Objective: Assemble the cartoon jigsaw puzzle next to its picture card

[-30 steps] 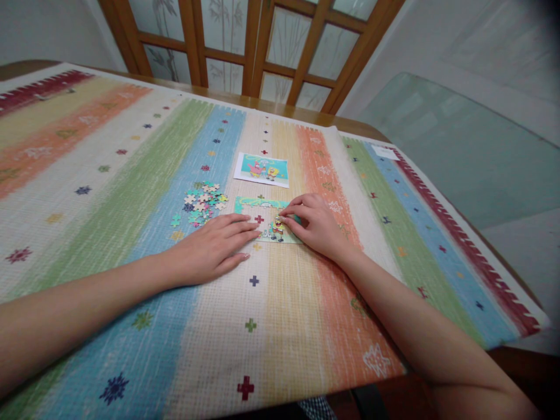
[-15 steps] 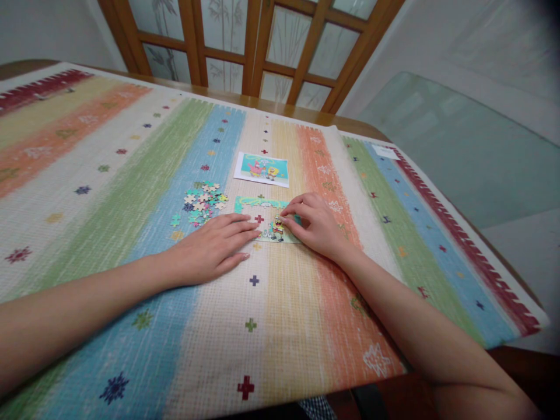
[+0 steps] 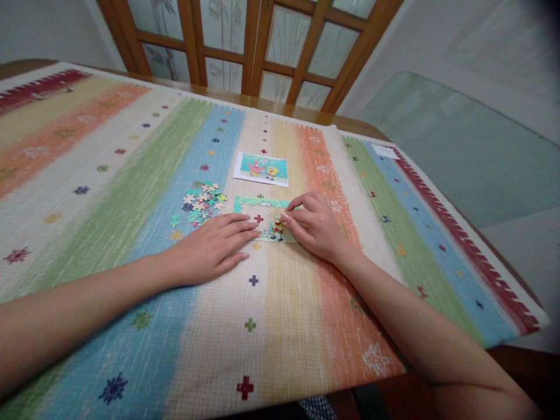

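A partly joined jigsaw puzzle [image 3: 238,204] lies on the striped cloth, its joined pieces forming a frame with bare cloth showing inside. My left hand [image 3: 214,248] rests flat with outstretched fingers, the fingertips at the puzzle's left lower edge. Over the puzzle's right side, my right hand [image 3: 312,224] pinches thumb and forefinger on a small jigsaw piece [image 3: 283,216], mostly covered by the fingertips, at the yellow figure. Part of the right edge is hidden under this hand. Loose jigsaw pieces [image 3: 203,201] sit in a heap beyond my left hand.
Behind the puzzle lies a reference picture card [image 3: 261,169] with cartoon figures. The patterned tablecloth [image 3: 227,350] covers the table. A white label [image 3: 385,151] is at the far right, and wooden glazed doors [image 3: 254,52] stand behind the table.
My right hand's fingers have shifted slightly at the puzzle's right side, still pinched together. The left hand stays in place.
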A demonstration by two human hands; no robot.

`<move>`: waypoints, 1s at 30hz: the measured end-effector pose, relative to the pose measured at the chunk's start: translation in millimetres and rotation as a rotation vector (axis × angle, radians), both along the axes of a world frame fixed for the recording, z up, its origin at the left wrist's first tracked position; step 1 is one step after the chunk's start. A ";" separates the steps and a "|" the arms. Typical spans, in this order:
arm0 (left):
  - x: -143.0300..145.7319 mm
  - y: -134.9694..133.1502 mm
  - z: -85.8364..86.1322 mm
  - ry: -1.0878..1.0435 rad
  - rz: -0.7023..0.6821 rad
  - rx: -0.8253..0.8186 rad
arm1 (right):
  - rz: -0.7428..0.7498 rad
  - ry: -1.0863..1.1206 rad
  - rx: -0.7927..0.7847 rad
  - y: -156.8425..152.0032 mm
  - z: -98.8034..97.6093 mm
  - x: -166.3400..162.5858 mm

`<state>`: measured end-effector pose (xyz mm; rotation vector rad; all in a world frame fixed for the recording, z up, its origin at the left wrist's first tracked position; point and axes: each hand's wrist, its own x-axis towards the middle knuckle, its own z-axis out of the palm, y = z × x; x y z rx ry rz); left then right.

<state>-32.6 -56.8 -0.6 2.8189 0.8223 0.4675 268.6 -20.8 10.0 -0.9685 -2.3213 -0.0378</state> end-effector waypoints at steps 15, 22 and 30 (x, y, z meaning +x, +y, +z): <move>2.3 -1.9 0.3 0.043 -0.019 0.084 | -0.027 0.039 0.012 1.5 -4.1 -1.7; 1.4 -1.8 -1.9 0.081 -0.009 0.062 | 0.015 0.032 -0.036 1.9 -3.3 -3.1; 2.3 -2.2 1.3 0.108 0.010 0.024 | -0.082 0.117 -0.060 2.7 -3.6 -4.4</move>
